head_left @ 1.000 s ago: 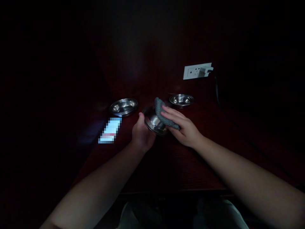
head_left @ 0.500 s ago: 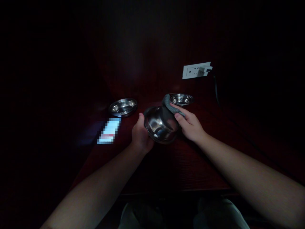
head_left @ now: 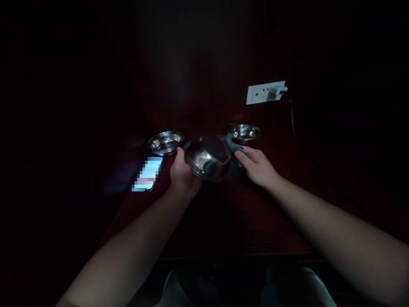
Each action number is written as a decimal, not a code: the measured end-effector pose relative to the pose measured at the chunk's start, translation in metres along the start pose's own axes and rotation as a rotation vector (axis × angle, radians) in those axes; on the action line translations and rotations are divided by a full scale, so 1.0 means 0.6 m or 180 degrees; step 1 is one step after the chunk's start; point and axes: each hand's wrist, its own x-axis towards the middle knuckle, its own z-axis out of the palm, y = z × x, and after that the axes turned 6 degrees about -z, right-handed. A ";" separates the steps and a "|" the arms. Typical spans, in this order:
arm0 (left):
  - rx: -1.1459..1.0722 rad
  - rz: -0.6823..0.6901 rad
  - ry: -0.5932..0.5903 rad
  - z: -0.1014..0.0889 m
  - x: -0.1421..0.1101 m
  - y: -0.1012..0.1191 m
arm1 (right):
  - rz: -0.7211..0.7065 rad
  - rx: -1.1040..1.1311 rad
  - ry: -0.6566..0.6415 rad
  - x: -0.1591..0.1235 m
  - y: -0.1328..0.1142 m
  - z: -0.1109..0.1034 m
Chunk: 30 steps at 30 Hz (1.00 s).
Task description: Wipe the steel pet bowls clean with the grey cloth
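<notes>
The steel bowl [head_left: 209, 157] was held bottom-up over the table [head_left: 249, 217], at the middle of the scene. The left hand [head_left: 182, 175] grasped its left rim, thumb uppermost; the right hand [head_left: 258, 167] pinched a grey cloth [head_left: 230, 143], soft and pliable, at its right side. The bowl's metal was judged light, stiff, unlikely to break and slippery where polished; the rim offered the surest hold. Beyond lay a left dish [head_left: 166, 143], with a lit phone [head_left: 148, 172] nearer, and a far-right dish [head_left: 244, 133] below a wall socket [head_left: 265, 93].
</notes>
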 end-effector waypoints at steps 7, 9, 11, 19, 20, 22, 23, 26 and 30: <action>-0.0174 0.0237 -0.0174 0.003 0.006 0.016 | -0.0240 -0.0147 -0.0118 -0.003 -0.009 0.008; -0.0219 0.0269 -0.0185 0.003 0.007 0.021 | -0.0273 -0.0213 -0.0069 -0.005 -0.011 0.011; -0.0252 0.0255 -0.0238 0.003 0.007 0.024 | -0.0315 -0.0294 -0.0019 -0.008 -0.013 0.015; -0.0117 0.0365 -0.0612 -0.002 0.005 0.021 | -0.0816 -0.0438 0.0008 -0.015 -0.022 0.027; -0.0094 0.0357 -0.0673 -0.002 0.005 0.020 | -0.0927 -0.0486 -0.0027 -0.017 -0.026 0.029; -0.0036 0.0289 -0.0755 -0.003 0.003 0.019 | -0.1135 -0.0587 -0.0146 -0.020 -0.033 0.035; 0.0003 0.0233 -0.0770 -0.002 0.003 0.018 | -0.1206 -0.0639 -0.0229 -0.022 -0.036 0.038; 0.0140 0.0071 -0.0730 -0.001 0.001 0.010 | -0.1315 -0.0804 -0.0479 -0.025 -0.040 0.045; 0.0486 0.0182 -0.0518 -0.006 -0.008 -0.011 | -0.1462 -0.1048 -0.0611 -0.025 -0.043 0.050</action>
